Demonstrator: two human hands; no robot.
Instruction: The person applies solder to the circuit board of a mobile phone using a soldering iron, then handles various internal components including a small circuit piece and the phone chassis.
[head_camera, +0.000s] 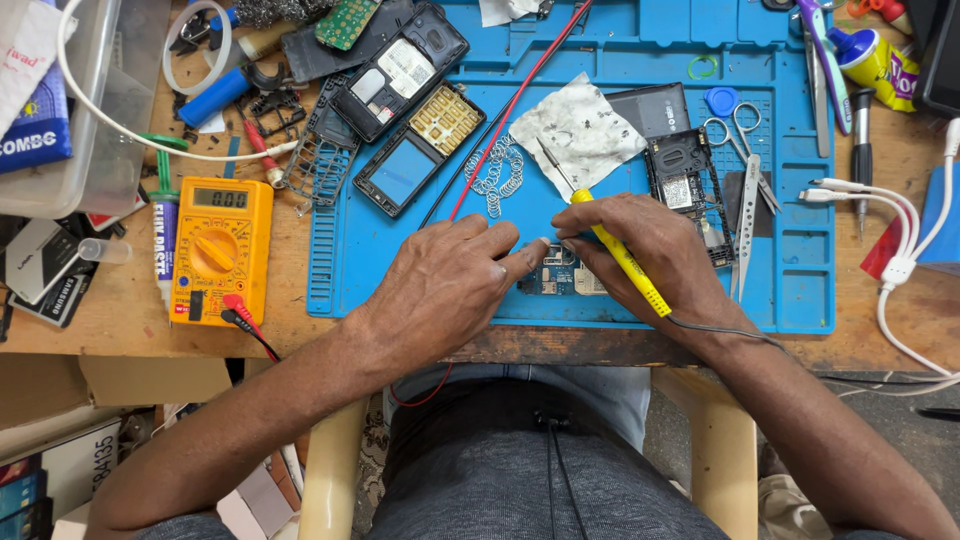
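Your right hand (655, 250) grips the slim yellow soldering iron (622, 258); left hand (450, 285) fingers pin the small, fragile blue circuit board (556, 274) by its edges.

Plastic, metal, rubber and worn wood

The soldering iron (625, 265) has a glossy yellow plastic handle and bare metal tip; the mat (640, 50) looks matt blue rubber; the desk (110, 320) is scuffed raw wood; tweezers (748, 225) gleam steel; the smudged tissue (580, 130) is crumpled paper.
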